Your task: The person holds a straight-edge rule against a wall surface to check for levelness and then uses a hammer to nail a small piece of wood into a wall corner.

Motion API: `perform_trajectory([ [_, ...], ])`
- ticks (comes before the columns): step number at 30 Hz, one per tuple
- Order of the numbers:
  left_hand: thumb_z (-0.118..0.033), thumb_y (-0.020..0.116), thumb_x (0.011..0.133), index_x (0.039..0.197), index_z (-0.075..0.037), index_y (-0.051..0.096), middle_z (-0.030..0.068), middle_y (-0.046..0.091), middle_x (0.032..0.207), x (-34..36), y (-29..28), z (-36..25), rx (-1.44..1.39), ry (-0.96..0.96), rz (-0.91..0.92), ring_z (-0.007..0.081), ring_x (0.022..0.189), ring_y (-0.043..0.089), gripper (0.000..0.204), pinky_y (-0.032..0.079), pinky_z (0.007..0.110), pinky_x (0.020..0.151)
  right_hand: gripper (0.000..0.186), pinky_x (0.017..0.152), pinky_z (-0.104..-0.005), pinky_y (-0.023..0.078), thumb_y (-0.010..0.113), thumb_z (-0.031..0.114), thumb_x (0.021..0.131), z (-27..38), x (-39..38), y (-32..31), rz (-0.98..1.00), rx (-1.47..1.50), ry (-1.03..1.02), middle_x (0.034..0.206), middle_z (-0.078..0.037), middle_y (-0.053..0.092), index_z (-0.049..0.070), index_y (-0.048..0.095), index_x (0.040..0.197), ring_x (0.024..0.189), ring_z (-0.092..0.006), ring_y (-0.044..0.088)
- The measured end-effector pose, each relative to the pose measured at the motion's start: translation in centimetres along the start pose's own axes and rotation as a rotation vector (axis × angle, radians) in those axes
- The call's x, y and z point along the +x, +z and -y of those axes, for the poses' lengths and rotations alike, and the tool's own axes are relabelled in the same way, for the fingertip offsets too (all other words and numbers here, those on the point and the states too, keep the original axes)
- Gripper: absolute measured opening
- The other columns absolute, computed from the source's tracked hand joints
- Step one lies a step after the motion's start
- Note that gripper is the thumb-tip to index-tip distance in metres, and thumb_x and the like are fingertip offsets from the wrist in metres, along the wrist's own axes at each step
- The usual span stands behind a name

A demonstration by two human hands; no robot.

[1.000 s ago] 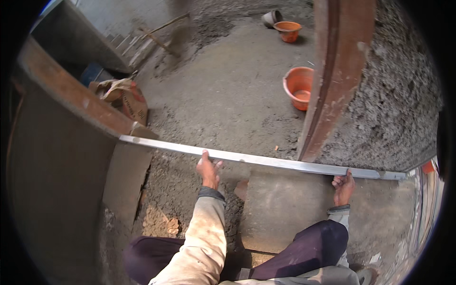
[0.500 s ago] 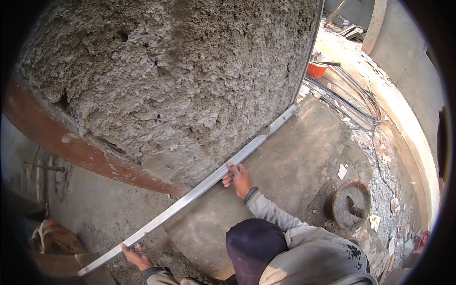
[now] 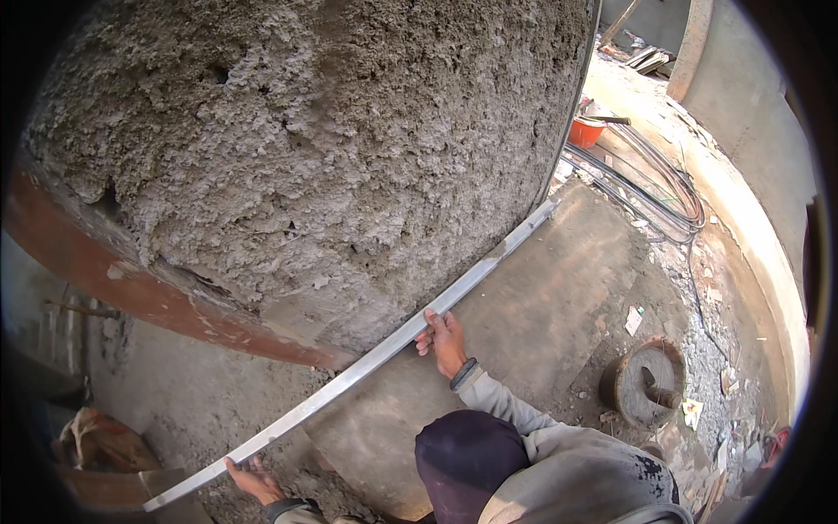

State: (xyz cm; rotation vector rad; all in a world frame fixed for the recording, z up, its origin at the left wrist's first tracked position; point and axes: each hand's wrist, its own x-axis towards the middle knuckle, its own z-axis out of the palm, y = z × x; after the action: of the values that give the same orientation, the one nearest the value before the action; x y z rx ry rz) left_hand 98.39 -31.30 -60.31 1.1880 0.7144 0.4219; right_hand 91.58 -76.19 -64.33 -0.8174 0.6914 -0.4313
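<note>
A long silvery metal straightedge (image 3: 375,356) runs slantwise from the lower left toward the upper right, along the bottom of a rough mortar-covered wall (image 3: 349,157). My left hand (image 3: 253,480) grips it near its lower-left end, with the thumb on the near edge. Around its middle, my right hand (image 3: 443,341) is closed on the near side, thumb up against the bar and fingers curled beneath. The bar's far end lies by the wall's right corner. Whether the bar touches the mortar along its whole length, I cannot tell.
A reddish-brown band (image 3: 175,293) borders the wall's left side. To the right stand a mortar-crusted bucket (image 3: 615,384) and, farther off, an orange tub (image 3: 585,133) beside coiled cables (image 3: 676,205). Rubble litters the floor (image 3: 541,306). A sack (image 3: 105,441) lies at lower left.
The whole view has shifted slightly, so most things sit a little lower and to the right. Both hands keep their hold on the straightedge, with little other visible movement.
</note>
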Motion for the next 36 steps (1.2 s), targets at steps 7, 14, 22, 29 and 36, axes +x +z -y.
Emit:
perform_trajectory([
  [7, -0.043, 0.058, 0.085, 0.124, -0.004, 0.045, 0.0133, 0.046, 0.119, 0.5, -0.4, -0.4, -0.05, 0.037, 0.003, 0.0249, 0.112, 0.045, 0.057, 0.036, 0.037, 0.094, 0.033, 0.036, -0.025, 0.044, 0.058, 0.033, 0.089, 0.9, -0.4, 1.4, 0.043, -0.002, -0.072, 0.062, -0.007, 0.056, 0.002, 0.048, 0.088, 0.044, -0.0126, 0.053],
  [14, -0.038, 0.061, 0.085, 0.12, -0.004, 0.048, 0.0121, 0.047, 0.12, -0.9, 1.3, -0.6, 0.024, 0.094, -0.058, 0.022, 0.11, 0.047, 0.051, 0.039, 0.037, 0.09, 0.034, 0.037, -0.0249, 0.044, 0.057, 0.034, 0.09, 0.8, -0.3, 0.7, 0.015, -0.006, -0.069, 0.062, -0.008, 0.056, 0.001, 0.048, 0.088, 0.044, -0.0125, 0.053],
  [22, -0.041, 0.065, 0.082, 0.129, -0.003, 0.041, 0.0157, 0.039, 0.131, 0.9, -0.8, -0.7, -0.036, 0.039, 0.033, 0.0239, 0.12, 0.041, 0.066, 0.033, 0.036, 0.101, 0.036, 0.039, -0.0243, 0.045, 0.059, 0.035, 0.089, 0.8, 0.0, 0.9, 0.072, -0.03, -0.017, 0.066, -0.009, 0.058, 0.001, 0.047, 0.091, 0.047, -0.0127, 0.056],
  [29, -0.04, 0.061, 0.085, 0.123, -0.004, 0.046, 0.0124, 0.047, 0.12, -0.6, 0.7, -2.2, -0.052, 0.143, -0.028, 0.0198, 0.115, 0.043, 0.055, 0.031, 0.039, 0.101, 0.031, 0.039, -0.0237, 0.045, 0.056, 0.03, 0.091, 4.0, -1.7, 2.3, 0.11, -0.026, -0.158, 0.065, -0.01, 0.06, 0.0, 0.05, 0.087, 0.044, -0.0124, 0.055],
  [36, -0.039, 0.061, 0.085, 0.125, -0.004, 0.046, 0.0124, 0.044, 0.125, 1.4, -1.2, -0.4, -0.001, -0.017, 0.049, 0.0219, 0.117, 0.042, 0.056, 0.03, 0.039, 0.103, 0.032, 0.04, -0.025, 0.046, 0.057, 0.031, 0.091, 0.2, 0.4, 0.2, 0.038, -0.045, 0.06, 0.065, -0.01, 0.059, 0.0, 0.049, 0.089, 0.046, -0.013, 0.056],
])
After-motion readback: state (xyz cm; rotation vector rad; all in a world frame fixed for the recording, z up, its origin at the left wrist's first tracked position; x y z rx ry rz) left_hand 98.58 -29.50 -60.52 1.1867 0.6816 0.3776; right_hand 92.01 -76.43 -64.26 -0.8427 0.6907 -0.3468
